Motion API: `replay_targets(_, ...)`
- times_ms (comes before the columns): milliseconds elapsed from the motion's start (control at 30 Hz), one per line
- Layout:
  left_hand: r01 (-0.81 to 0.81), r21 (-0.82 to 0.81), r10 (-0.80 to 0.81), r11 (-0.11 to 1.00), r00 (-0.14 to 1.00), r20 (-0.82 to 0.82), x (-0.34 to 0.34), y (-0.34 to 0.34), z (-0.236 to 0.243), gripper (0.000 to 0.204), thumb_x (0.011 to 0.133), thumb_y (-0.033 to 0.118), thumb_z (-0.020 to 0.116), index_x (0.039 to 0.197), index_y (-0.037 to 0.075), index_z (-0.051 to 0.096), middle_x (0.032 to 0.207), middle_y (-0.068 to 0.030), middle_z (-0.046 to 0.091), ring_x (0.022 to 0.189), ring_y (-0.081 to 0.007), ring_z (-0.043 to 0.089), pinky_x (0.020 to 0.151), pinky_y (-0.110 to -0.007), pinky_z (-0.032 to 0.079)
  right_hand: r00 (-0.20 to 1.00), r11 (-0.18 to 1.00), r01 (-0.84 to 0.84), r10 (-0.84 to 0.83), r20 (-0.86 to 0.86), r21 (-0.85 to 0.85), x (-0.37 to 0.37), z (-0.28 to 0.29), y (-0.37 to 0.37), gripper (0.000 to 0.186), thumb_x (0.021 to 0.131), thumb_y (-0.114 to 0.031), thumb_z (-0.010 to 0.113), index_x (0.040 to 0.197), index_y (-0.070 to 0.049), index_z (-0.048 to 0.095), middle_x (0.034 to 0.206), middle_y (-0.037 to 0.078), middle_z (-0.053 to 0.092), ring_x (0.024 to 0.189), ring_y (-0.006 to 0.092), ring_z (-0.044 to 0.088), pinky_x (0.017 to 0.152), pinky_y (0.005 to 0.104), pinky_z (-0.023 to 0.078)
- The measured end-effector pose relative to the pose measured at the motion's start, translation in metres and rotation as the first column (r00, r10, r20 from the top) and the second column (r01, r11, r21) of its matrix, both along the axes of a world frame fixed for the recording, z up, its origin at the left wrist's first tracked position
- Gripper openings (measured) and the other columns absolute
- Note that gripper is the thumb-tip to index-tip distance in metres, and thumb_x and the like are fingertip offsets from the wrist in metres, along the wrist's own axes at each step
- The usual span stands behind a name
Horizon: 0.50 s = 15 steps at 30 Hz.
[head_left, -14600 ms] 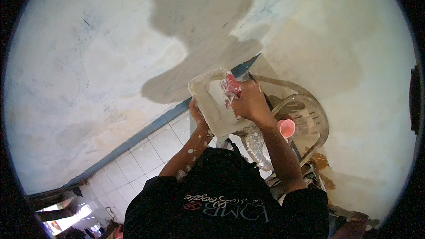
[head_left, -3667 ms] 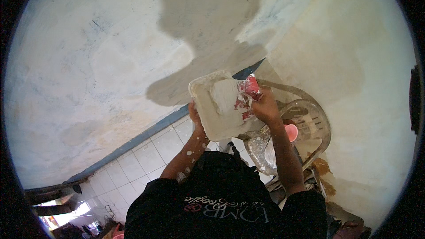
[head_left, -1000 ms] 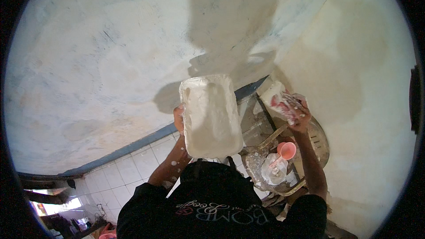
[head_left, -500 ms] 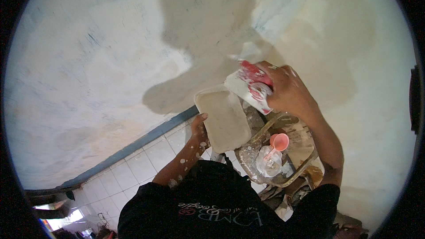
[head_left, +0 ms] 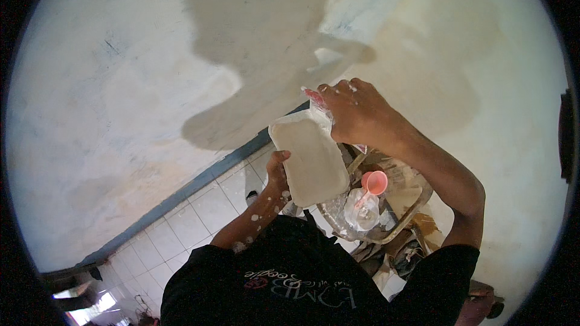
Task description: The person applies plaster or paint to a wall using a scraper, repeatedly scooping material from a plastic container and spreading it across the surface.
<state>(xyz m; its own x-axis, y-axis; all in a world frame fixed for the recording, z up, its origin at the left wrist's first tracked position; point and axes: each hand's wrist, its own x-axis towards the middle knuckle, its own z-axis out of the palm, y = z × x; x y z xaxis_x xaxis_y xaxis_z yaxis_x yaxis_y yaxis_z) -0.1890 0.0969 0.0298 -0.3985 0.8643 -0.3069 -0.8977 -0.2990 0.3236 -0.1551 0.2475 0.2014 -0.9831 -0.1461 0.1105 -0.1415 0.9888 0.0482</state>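
In the head view, a shallow tray [head_left: 290, 119] filled with pale paste [head_left: 311, 160] is held between the hands, just to the right of the left hand [head_left: 278, 170] and to the near left of the right hand [head_left: 357, 113]. The tray's left long side is clamped by the left hand, with the thumb over the rim; the fingers beneath are hidden. Its long axis is pointed away from the body, the far end leaned leftward. A red-and-white scraper [head_left: 315, 97] is gripped in the closed right hand, by the tray's far right corner; whether the rim is touched by the blade cannot be told. The tray is therefore nearer to the left hand, and the two hands are kept apart by it.

Below the right hand, a pink cup [head_left: 376, 182] and a clear plastic bag [head_left: 362, 212] are borne by a stained chair [head_left: 409, 214]. Beyond both hands, a patchy wall [head_left: 115, 108] is edged by a blue strip [head_left: 199, 185].
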Motion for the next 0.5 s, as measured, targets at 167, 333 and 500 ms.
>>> replay_targets(167,-0.078,0.029,0.076,0.997,0.996,0.049,0.000,0.008,0.004,0.069,0.059,0.030,0.054,0.121,0.003,0.040,0.109,-0.0169,0.051,0.097,-0.0323,0.052,0.084,-0.044,0.043,0.929,0.983,0.181,-0.160,0.334,-0.032,0.018,0.014,-0.015,0.054,0.060,-0.011,0.060,0.111,0.003,0.048,0.095,0.020,0.055,0.091,0.0315,0.053,0.082,0.0396,0.040)
replay_targets(333,-0.154,0.105,0.149,0.982,0.987,0.054,-0.001,0.013,0.013,0.067,0.060,0.029,0.054,0.120,0.003,0.040,0.109,-0.0165,0.051,0.098,-0.0322,0.052,0.086,-0.045,0.042,0.890,0.923,0.353,-0.281,0.360,-0.151,0.041,0.020,-0.018,0.056,0.062,-0.010,0.058,0.116,-0.005,0.047,0.100,0.021,0.055,0.096,0.0351,0.049,0.087,0.0412,0.037)
replay_targets(500,-0.140,0.146,0.131,0.979,0.989,0.071,0.003,0.017,0.005,0.069,0.062,0.030,0.056,0.122,0.003,0.038,0.109,-0.0177,0.050,0.099,-0.0339,0.051,0.086,-0.046,0.042,0.866,0.814,0.500,-0.473,0.164,-0.295,0.044,0.034,-0.016,0.050,0.059,-0.003,0.056,0.108,-0.005,0.051,0.079,0.020,0.058,0.078,0.0375,0.052,0.079,0.0391,0.040)
